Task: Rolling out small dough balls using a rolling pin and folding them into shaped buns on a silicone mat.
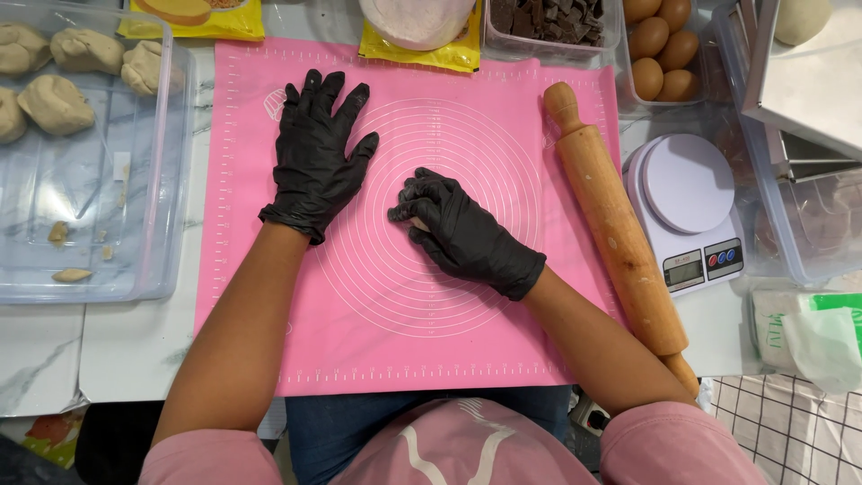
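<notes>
Both hands wear black gloves and rest on a pink baking mat (pixel 503 135) printed with white rings. My left hand (pixel 316 153) lies flat on the mat's left part, fingers spread, holding nothing. My right hand (pixel 458 232) is cupped near the centre of the rings, closed over a small piece of pale dough (pixel 418 224) that only just shows under the fingers. A wooden rolling pin (pixel 615 220) lies along the mat's right edge, apart from both hands.
A clear tub (pixel 162 242) at the left holds several dough lumps (pixel 56 101). A white kitchen scale (pixel 687 207) sits right of the pin. Eggs (pixel 660 49), chocolate chunks (pixel 548 18) and yellow packets (pixel 422 54) line the far edge. Clear containers (pixel 808 242) stand at the right.
</notes>
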